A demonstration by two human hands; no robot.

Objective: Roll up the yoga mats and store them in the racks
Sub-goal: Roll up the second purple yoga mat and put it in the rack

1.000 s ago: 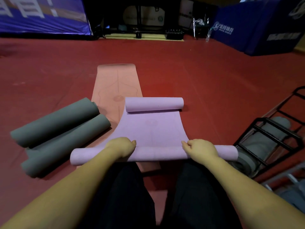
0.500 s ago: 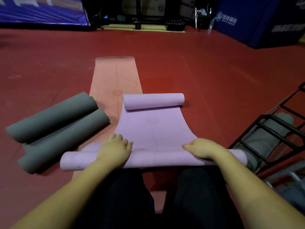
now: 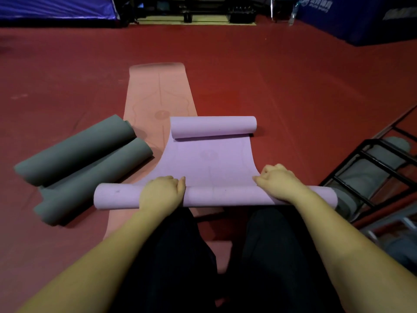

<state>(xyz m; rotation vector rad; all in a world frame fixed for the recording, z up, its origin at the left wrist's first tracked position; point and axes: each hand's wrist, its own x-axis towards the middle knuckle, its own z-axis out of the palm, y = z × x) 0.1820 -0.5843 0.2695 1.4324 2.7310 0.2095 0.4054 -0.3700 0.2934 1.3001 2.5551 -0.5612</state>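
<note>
A purple yoga mat [image 3: 209, 159] lies across a flat pink mat [image 3: 159, 96] on the red floor. Its near end is a thick roll in front of my knees and its far end curls into a smaller roll [image 3: 213, 126]. My left hand [image 3: 162, 192] sits on top of the near roll left of centre, fingers curled over its front. My right hand [image 3: 278, 181] grips the same roll further right, fingers curled over the top. The black wire rack [image 3: 370, 175] stands at the right with a grey rolled mat [image 3: 361, 177] inside.
Two grey rolled mats [image 3: 83, 163] lie side by side on the floor to my left. Blue padded blocks [image 3: 361, 16] and a blue banner [image 3: 56, 7] line the far edge. Open red floor [image 3: 270, 75] stretches ahead. My dark trouser legs fill the foreground.
The near purple roll has grown thicker and moved forward over the flat part. Both hands shifted with it, and the left hand's fingers curled back over the roll.
</note>
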